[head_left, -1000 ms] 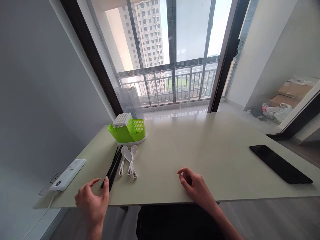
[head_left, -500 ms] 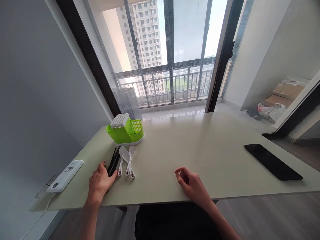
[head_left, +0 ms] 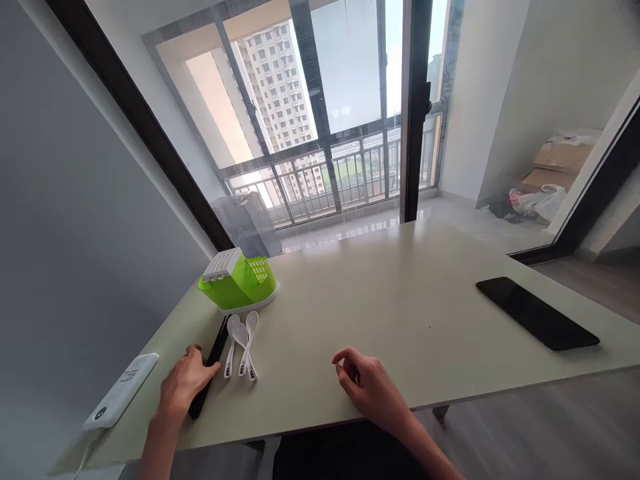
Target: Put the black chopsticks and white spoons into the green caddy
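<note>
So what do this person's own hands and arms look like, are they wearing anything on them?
Both the left hand and right hand are ungloved, with no rings that I can make out. The forearms are bare where they show: no sleeves, watch, bracelet, cables or visible markings.

readable text: none tbh | long white rounded plastic box (head_left: 123,390): few lines of tiny dark print, too small | three glossy white spoons (head_left: 244,343): dark marks on handle ends, can't read 'em
</note>
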Demonstrator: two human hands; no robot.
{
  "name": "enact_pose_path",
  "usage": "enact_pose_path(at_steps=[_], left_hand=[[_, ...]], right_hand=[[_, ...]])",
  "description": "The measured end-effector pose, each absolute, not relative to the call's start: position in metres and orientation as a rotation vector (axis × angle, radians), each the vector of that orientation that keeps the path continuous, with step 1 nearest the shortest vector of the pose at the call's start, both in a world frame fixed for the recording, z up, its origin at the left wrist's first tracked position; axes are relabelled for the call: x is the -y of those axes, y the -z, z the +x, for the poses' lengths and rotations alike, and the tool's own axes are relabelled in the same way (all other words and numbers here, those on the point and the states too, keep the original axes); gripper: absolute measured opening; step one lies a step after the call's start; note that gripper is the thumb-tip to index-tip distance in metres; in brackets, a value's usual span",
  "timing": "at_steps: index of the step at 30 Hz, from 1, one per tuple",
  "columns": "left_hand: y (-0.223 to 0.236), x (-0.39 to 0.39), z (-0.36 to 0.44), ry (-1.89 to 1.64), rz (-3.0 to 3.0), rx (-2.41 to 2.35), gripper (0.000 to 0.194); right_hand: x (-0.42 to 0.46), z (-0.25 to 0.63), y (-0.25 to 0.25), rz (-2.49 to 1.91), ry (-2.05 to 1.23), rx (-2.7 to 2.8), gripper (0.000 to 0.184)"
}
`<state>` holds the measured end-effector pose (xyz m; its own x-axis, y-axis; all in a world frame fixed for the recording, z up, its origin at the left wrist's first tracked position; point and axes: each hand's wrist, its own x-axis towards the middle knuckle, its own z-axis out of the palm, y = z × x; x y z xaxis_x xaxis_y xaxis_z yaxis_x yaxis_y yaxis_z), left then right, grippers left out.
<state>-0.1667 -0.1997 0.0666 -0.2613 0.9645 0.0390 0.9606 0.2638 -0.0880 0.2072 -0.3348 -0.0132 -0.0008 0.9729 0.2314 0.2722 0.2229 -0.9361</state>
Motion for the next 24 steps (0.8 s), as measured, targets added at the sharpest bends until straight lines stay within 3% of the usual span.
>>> enact_pose_path(at_steps=[16,24], left_hand=[[-0.078,0.174,-0.187,-0.331,-1.942,2.392,0.019],[-0.069,0.178,-0.198,-0.319,-1.898,2.351,0.015]], right_hand=[[0.331,0.204,0.012,-1.224,-0.823,1.486,0.018],[0.331,0.204,0.015,-1.222,-0.827,1.483,0.018]])
